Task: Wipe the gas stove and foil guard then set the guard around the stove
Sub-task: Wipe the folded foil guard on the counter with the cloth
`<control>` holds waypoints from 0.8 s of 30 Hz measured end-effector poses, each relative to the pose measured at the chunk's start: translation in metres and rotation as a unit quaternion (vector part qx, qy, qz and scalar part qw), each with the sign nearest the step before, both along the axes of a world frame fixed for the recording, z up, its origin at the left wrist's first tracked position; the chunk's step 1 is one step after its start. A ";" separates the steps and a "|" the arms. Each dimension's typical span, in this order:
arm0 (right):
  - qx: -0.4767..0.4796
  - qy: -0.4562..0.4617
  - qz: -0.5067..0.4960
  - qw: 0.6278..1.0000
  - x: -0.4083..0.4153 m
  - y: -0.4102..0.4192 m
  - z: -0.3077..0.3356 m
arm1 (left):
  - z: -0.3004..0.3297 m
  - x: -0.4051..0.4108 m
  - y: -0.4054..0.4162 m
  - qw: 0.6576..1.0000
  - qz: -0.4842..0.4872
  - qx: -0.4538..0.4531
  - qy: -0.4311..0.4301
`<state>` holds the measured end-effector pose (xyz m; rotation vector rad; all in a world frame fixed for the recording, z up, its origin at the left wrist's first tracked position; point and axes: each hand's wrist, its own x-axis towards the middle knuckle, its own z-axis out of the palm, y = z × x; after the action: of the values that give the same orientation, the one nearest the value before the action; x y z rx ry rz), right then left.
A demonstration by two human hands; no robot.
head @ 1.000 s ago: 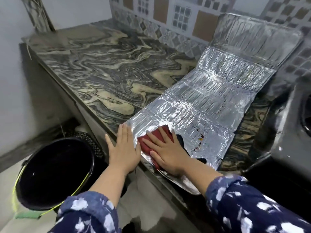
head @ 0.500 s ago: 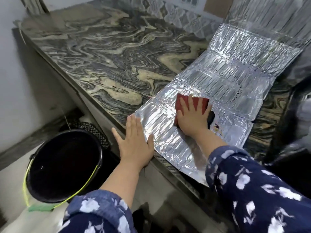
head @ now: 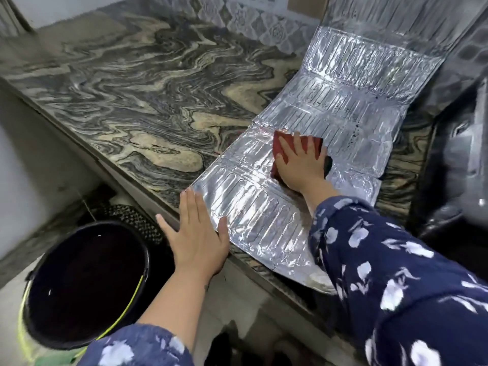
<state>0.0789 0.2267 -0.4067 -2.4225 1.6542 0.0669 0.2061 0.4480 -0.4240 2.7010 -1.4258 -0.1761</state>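
The silver foil guard (head: 340, 107) lies unfolded flat on the marbled counter, its far panel leaning up against the tiled wall. My right hand (head: 301, 165) presses a dark red cloth (head: 280, 143) flat on the guard's middle panel, fingers spread over it. My left hand (head: 195, 233) rests open and flat on the guard's near left corner at the counter's front edge, holding it down. The gas stove (head: 464, 154) shows only as a dark blurred edge at the far right.
The marbled counter (head: 148, 96) stretches left and back to a patterned tile wall (head: 253, 19). A black bucket (head: 84, 281) with a yellow-green handle stands on the floor below the counter's edge, left of my left arm.
My right hand has slid the red cloth away from the near edge, up along the guard toward the wall. My left hand has stayed on the near left corner.
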 end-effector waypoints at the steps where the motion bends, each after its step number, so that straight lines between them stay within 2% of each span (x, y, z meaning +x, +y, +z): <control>1: 0.006 0.003 -0.016 1.000 -0.008 0.011 0.001 | 0.000 -0.001 0.000 1.000 -0.001 0.003 0.000; 8: 0.007 -0.037 0.087 0.996 -0.017 0.110 0.001 | 0.028 0.004 -0.030 1.000 0.021 -0.019 0.010; 11: 0.007 -0.035 0.091 0.995 -0.030 0.115 0.002 | 0.033 0.015 -0.080 0.997 -0.034 -0.053 0.049; 15: 0.001 -0.038 0.095 0.995 -0.043 0.112 0.003 | 0.024 0.022 -0.144 0.991 -0.112 0.002 0.071; 18: -0.020 -0.032 0.055 0.998 -0.060 0.085 -0.002 | 0.012 0.020 -0.158 0.990 -0.135 0.016 0.041; 22: -0.024 0.026 -0.049 0.998 -0.085 0.017 -0.004 | 0.003 0.023 -0.155 0.988 -0.152 -0.021 0.001; 24: -0.018 0.040 -0.065 0.997 -0.086 -0.002 -0.004 | 0.003 0.025 -0.156 0.986 -0.161 -0.031 0.002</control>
<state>-0.0068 0.2245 -0.4107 -2.3592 1.8589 0.1165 0.2313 0.2921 -0.4210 2.4037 -1.8258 -0.1529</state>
